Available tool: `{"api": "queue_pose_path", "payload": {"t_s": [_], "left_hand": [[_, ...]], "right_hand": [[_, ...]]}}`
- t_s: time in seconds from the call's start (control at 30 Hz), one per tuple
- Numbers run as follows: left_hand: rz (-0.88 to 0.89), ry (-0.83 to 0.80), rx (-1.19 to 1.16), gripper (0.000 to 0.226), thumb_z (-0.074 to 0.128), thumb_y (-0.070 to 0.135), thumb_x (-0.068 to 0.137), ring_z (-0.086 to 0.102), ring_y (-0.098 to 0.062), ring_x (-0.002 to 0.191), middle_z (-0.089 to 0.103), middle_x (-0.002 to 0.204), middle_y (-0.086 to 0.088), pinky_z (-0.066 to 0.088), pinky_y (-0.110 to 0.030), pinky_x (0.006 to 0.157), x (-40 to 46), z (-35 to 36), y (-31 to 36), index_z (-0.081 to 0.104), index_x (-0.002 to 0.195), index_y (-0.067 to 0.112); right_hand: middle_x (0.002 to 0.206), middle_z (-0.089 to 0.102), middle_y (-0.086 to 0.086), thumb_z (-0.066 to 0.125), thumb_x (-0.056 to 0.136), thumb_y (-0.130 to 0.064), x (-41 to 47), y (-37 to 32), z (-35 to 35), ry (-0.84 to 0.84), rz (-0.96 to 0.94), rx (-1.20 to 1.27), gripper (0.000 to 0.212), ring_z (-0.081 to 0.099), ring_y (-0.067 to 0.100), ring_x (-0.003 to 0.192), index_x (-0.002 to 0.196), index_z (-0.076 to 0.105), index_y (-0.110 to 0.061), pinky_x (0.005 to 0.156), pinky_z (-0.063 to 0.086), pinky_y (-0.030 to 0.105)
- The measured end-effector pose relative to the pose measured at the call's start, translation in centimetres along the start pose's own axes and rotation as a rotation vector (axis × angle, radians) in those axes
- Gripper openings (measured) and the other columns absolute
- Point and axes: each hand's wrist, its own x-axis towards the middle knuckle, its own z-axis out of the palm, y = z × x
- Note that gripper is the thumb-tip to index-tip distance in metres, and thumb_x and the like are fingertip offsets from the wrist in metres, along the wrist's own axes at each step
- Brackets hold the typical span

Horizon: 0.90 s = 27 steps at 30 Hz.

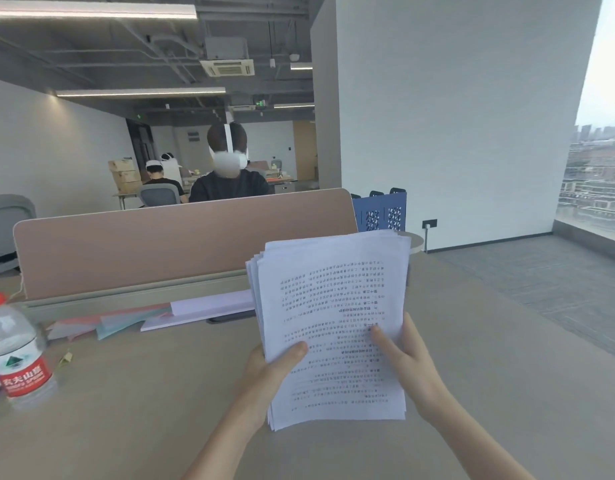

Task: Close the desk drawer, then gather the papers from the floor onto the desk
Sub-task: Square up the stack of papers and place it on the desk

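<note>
A stack of white printed papers (330, 306) is held upright above the beige desk (143, 393), its text upside down to me. My left hand (271, 372) grips the stack's lower left edge, thumb on the front sheet. My right hand (408, 358) grips the lower right edge, thumb also on the front. The sheets fan slightly at the left side. The desk drawer and the floor in front of the desk are out of view.
A water bottle with a red label (16, 355) stands at the desk's left edge. Coloured folders (115, 323) and a white paper pile (209, 306) lie by the pink divider (181, 244). A person sits behind the divider. A blue file rack (382, 213) stands at the far right.
</note>
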Motion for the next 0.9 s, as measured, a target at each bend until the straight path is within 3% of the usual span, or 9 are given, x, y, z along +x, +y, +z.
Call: {"api": "queue_pose_path", "payload": {"t_s": [0.13, 0.23, 0.3, 0.37, 0.43, 0.5, 0.63, 0.73, 0.9], "left_hand": [[0.005, -0.004, 0.008, 0.029, 0.078, 0.034, 0.072, 0.078, -0.02, 0.09, 0.081, 0.097, -0.001, 0.06, -0.039, 0.078, -0.1, 0.4, -0.2, 0.078, 0.098, 0.023], [0.001, 0.014, -0.006, 0.024, 0.079, 0.029, 0.075, 0.078, -0.02, 0.087, 0.082, 0.094, -0.002, 0.059, -0.034, 0.072, -0.4, 0.6, -0.2, 0.078, 0.097, 0.02], [-0.006, 0.001, -0.015, 0.025, 0.078, 0.027, 0.076, 0.078, -0.022, 0.088, 0.081, 0.095, -0.004, 0.061, -0.038, 0.076, -0.7, 0.5, 0.0, 0.078, 0.099, 0.017], [-0.013, -0.018, -0.023, 0.03, 0.077, 0.029, 0.074, 0.078, -0.024, 0.09, 0.081, 0.098, -0.006, 0.061, -0.042, 0.081, -0.7, 0.3, 0.1, 0.078, 0.1, 0.016], [-0.023, -0.026, -0.037, 0.03, 0.076, 0.028, 0.072, 0.078, -0.025, 0.09, 0.081, 0.098, -0.007, 0.061, -0.041, 0.08, -0.8, 0.2, -0.1, 0.078, 0.099, 0.015], [-0.03, -0.029, -0.046, 0.033, 0.078, 0.028, 0.07, 0.078, -0.025, 0.09, 0.081, 0.098, -0.007, 0.061, -0.041, 0.08, -0.8, 0.2, -0.2, 0.078, 0.1, 0.015], [-0.024, -0.06, -0.053, 0.034, 0.078, 0.028, 0.07, 0.078, -0.023, 0.092, 0.081, 0.1, -0.006, 0.061, -0.037, 0.077, -0.9, 0.1, -0.1, 0.077, 0.102, 0.016], [-0.021, -0.082, -0.048, 0.037, 0.077, 0.027, 0.071, 0.077, -0.024, 0.094, 0.08, 0.102, -0.006, 0.061, -0.032, 0.073, -0.8, 0.0, -0.1, 0.076, 0.106, 0.013], [-0.007, -0.094, -0.058, 0.037, 0.076, 0.025, 0.074, 0.076, -0.026, 0.098, 0.08, 0.105, -0.008, 0.061, -0.039, 0.082, -0.9, -0.4, -0.1, 0.075, 0.109, 0.012]], "right_hand": [[0.118, 0.074, -0.006, 0.066, 0.097, -0.025, -0.7, 0.4, 0.3, 0.014, -0.011, 0.027, 0.024, 0.071, 0.017, 0.111, 0.12, 0.059, -0.025, 0.097, 0.056, 0.05], [0.108, 0.074, -0.013, 0.067, 0.096, -0.023, -0.6, -0.4, -0.2, 0.016, -0.04, 0.002, 0.021, 0.07, 0.02, 0.112, 0.114, 0.057, -0.02, 0.089, 0.058, 0.04], [0.117, 0.07, -0.014, 0.068, 0.094, -0.026, 0.1, -2.3, -0.5, 0.028, -0.117, -0.018, 0.033, 0.066, 0.019, 0.12, 0.122, 0.051, -0.03, 0.092, 0.056, 0.04], [0.142, 0.055, -0.019, 0.067, 0.092, -0.032, 1.1, -5.0, -0.7, 0.043, -0.247, -0.078, 0.056, 0.054, 0.011, 0.134, 0.132, 0.036, -0.058, 0.106, 0.047, 0.04], [0.15, 0.032, -0.04, 0.065, 0.095, -0.03, 1.7, -7.9, -0.5, 0.073, -0.414, -0.274, 0.076, 0.036, -0.009, 0.141, 0.136, 0.015, -0.069, 0.112, 0.033, 0.019], [0.148, 0.037, -0.029, 0.063, 0.097, -0.025, 2.1, -10.0, -0.5, 0.11, -0.574, -0.528, 0.081, 0.04, -0.01, 0.13, 0.145, 0.008, -0.06, 0.099, 0.032, 0.005], [0.145, 0.04, 0.009, 0.059, 0.097, -0.029, 2.4, -12.2, 0.3, 0.116, -0.759, -1.021, 0.057, 0.052, 0.023, 0.12, 0.149, 0.04, -0.041, 0.093, 0.05, 0.042], [0.147, 0.049, 0.019, 0.063, 0.09, -0.032, 2.2, -12.4, 1.9, 0.164, -0.932, -1.454, 0.05, 0.046, 0.043, 0.135, 0.139, 0.058, -0.026, 0.11, 0.03, 0.066], [0.125, 0.065, 0.007, 0.06, 0.091, -0.032, 1.2, -12.4, 4.9, 0.013, -0.995, -1.499, 0.054, 0.059, 0.034, 0.122, 0.144, 0.054, -0.022, 0.111, 0.029, 0.066]]}}
